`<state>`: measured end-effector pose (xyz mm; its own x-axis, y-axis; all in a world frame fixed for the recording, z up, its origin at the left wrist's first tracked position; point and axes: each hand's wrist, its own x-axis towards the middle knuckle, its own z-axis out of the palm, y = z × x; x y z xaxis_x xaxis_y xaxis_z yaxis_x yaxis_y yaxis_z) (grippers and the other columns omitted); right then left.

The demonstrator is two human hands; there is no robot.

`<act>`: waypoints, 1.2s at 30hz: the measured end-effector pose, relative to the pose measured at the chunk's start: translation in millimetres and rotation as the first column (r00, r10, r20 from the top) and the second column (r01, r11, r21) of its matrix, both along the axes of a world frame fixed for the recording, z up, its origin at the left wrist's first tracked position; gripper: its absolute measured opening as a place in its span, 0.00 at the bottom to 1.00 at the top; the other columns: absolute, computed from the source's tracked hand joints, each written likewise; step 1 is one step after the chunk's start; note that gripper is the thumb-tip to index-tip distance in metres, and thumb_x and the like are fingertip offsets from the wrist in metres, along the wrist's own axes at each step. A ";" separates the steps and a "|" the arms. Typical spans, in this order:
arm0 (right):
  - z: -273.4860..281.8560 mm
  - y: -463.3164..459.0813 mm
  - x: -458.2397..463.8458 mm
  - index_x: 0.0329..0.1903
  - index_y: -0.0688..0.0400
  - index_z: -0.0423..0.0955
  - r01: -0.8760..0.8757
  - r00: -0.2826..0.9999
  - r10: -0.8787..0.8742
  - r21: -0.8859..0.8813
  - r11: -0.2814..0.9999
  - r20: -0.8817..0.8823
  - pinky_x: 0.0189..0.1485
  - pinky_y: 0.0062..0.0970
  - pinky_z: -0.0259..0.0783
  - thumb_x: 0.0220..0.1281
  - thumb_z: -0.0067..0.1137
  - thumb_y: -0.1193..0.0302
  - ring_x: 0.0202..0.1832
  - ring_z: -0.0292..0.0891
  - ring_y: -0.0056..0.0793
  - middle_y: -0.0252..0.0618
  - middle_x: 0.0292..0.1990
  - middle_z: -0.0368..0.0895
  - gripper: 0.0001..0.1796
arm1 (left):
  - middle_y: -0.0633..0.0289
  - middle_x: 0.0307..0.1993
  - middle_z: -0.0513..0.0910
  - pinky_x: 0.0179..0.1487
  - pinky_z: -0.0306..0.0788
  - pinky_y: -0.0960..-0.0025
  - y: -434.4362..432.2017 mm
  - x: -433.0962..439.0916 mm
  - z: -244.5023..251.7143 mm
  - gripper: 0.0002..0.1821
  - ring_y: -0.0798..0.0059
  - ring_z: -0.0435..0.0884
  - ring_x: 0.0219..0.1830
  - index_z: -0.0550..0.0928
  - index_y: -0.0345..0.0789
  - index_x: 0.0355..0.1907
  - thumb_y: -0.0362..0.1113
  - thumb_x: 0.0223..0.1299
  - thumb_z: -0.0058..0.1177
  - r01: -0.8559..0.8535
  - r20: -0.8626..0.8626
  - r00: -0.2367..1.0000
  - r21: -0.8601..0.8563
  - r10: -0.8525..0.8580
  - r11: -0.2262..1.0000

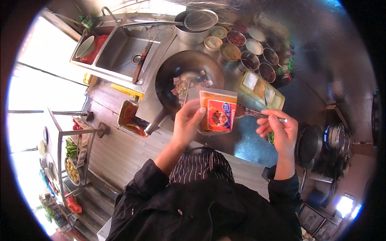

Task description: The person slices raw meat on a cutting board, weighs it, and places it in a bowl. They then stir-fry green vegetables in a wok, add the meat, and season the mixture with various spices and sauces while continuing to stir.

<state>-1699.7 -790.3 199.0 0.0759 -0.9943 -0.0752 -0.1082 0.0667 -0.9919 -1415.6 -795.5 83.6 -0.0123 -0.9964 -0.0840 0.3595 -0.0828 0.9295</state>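
My left hand [188,120] grips a clear plastic tub [220,113] by its side. The tub has orange-brown contents and a red printed label turned towards me. Between the thumb and fingers of my right hand [279,129] is the handle of a metal spoon [254,113]. Its dark-coated bowl end meets the tub's right edge; I cannot tell how much of it is inside. Just beyond my left hand sits a dark wok [169,73] with a long handle [155,122]. Chopped pinkish meat pieces [208,82] lie in the wok, partly hidden by the tub.
Bowls of seasonings [230,51] and a divided seasoning tray [245,75] stand beyond the wok on the right. A strainer [201,20] rests across a metal pot [193,36]. A sink [117,52] is at the left. Pans [309,146] are at the right, a vegetable rack [75,132] at the left.
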 end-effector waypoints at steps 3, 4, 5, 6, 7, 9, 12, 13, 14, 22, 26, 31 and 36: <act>1.7 4.2 28.0 0.55 0.68 0.82 0.021 0.997 -0.021 0.000 1.000 0.068 0.32 0.24 0.82 0.82 0.52 0.68 0.31 0.88 0.30 0.50 0.37 0.90 0.16 | 0.59 0.51 0.89 0.62 0.76 0.70 14.2 3.3 14.3 0.16 0.79 0.84 0.53 0.80 0.28 0.63 0.31 0.78 0.56 0.042 0.040 0.998 -0.037 -0.040 0.998; 2.0 4.5 35.1 0.54 0.68 0.82 0.021 0.997 -0.022 0.003 1.000 0.074 0.32 0.25 0.83 0.82 0.52 0.69 0.31 0.88 0.30 0.50 0.37 0.90 0.16 | 0.59 0.51 0.89 0.62 0.76 0.70 18.0 6.0 18.3 0.16 0.79 0.84 0.53 0.80 0.28 0.63 0.30 0.78 0.56 0.053 0.084 0.995 -0.070 -0.047 0.996; 3.5 5.1 40.6 0.54 0.68 0.83 0.013 0.997 -0.014 0.014 1.000 0.075 0.31 0.25 0.82 0.82 0.52 0.69 0.30 0.88 0.29 0.50 0.36 0.90 0.16 | 0.59 0.51 0.89 0.62 0.76 0.70 21.2 9.3 21.9 0.16 0.79 0.84 0.53 0.79 0.27 0.63 0.30 0.78 0.56 0.064 0.128 0.990 -0.103 -0.050 0.993; 5.2 5.4 45.3 0.53 0.68 0.83 0.003 0.997 -0.005 0.026 1.000 0.076 0.31 0.24 0.82 0.81 0.52 0.69 0.30 0.88 0.29 0.49 0.36 0.90 0.16 | 0.58 0.51 0.89 0.61 0.77 0.70 25.5 13.4 25.3 0.17 0.80 0.84 0.53 0.79 0.26 0.64 0.29 0.78 0.56 0.053 0.138 0.990 -0.105 -0.038 0.993; 7.2 6.2 49.4 0.53 0.68 0.83 0.001 0.997 -0.004 0.046 0.999 0.076 0.30 0.24 0.82 0.81 0.52 0.68 0.29 0.88 0.29 0.49 0.35 0.90 0.16 | 0.58 0.51 0.89 0.61 0.77 0.70 27.7 18.3 27.9 0.17 0.79 0.84 0.53 0.79 0.26 0.65 0.29 0.78 0.56 0.049 0.160 0.987 -0.129 -0.028 0.990; 11.8 7.5 55.9 0.52 0.68 0.83 -0.017 0.999 0.015 0.034 0.999 0.051 0.29 0.24 0.82 0.81 0.52 0.68 0.28 0.87 0.29 0.48 0.34 0.89 0.16 | 0.57 0.52 0.89 0.61 0.77 0.70 30.3 27.2 32.0 0.18 0.79 0.84 0.53 0.79 0.26 0.65 0.29 0.78 0.56 0.039 0.201 0.979 -0.173 -0.003 0.984; 16.9 7.5 65.2 0.50 0.68 0.83 -0.018 1.000 0.017 0.031 0.999 0.015 0.28 0.23 0.81 0.81 0.52 0.68 0.27 0.87 0.29 0.46 0.31 0.88 0.16 | 0.56 0.51 0.90 0.60 0.78 0.70 34.3 37.0 36.1 0.18 0.78 0.86 0.52 0.79 0.26 0.65 0.29 0.77 0.56 0.008 0.178 0.984 -0.200 0.028 0.980; 17.7 6.4 68.1 0.50 0.68 0.83 -0.011 1.000 0.011 0.030 0.999 0.003 0.27 0.23 0.81 0.81 0.52 0.68 0.27 0.87 0.29 0.45 0.30 0.88 0.16 | 0.55 0.50 0.91 0.59 0.78 0.70 34.9 39.6 37.1 0.18 0.78 0.86 0.52 0.79 0.27 0.65 0.29 0.76 0.57 0.015 0.227 0.973 -0.211 0.034 0.977; 17.8 5.2 71.3 0.49 0.68 0.83 -0.004 1.000 0.003 0.050 0.999 0.027 0.27 0.23 0.81 0.81 0.52 0.67 0.26 0.86 0.29 0.45 0.30 0.88 0.16 | 0.54 0.50 0.91 0.59 0.79 0.70 35.2 41.9 38.0 0.18 0.77 0.87 0.51 0.80 0.28 0.65 0.29 0.76 0.57 0.025 0.270 0.962 -0.224 0.038 0.974; 1.5 -4.0 87.1 0.44 0.67 0.83 0.052 0.982 -0.079 0.153 0.987 0.170 0.25 0.24 0.80 0.79 0.53 0.65 0.25 0.85 0.31 0.43 0.28 0.87 0.17 | 0.45 0.48 0.89 0.49 0.82 0.63 34.7 57.2 47.1 0.25 0.51 0.91 0.46 0.79 0.35 0.68 0.29 0.69 0.63 0.175 0.580 0.815 -0.264 0.011 0.949; -18.3 -0.7 91.2 0.44 0.68 0.83 0.026 0.923 -0.113 0.234 0.972 0.367 0.25 0.28 0.79 0.76 0.55 0.66 0.26 0.86 0.37 0.46 0.29 0.87 0.16 | 0.46 0.52 0.88 0.47 0.83 0.56 28.7 59.9 46.0 0.34 0.39 0.86 0.45 0.71 0.36 0.74 0.29 0.65 0.64 0.261 0.702 0.712 -0.289 0.018 0.921; -45.1 11.9 106.1 0.47 0.70 0.82 0.097 0.803 -0.289 0.365 0.926 0.521 0.25 0.28 0.80 0.75 0.55 0.68 0.26 0.86 0.38 0.48 0.31 0.88 0.15 | 0.42 0.57 0.84 0.45 0.82 0.51 31.8 48.7 31.5 0.45 0.39 0.87 0.43 0.56 0.33 0.81 0.30 0.66 0.63 0.182 0.727 0.684 -0.251 0.061 0.951; -64.6 24.7 119.1 0.48 0.70 0.82 0.164 0.747 -0.359 0.368 0.915 0.559 0.27 0.25 0.79 0.75 0.56 0.69 0.27 0.84 0.33 0.45 0.32 0.87 0.15 | 0.39 0.49 0.87 0.44 0.81 0.51 42.7 21.4 11.9 0.46 0.39 0.88 0.43 0.52 0.32 0.82 0.31 0.68 0.62 0.050 0.672 0.737 -0.156 0.069 0.987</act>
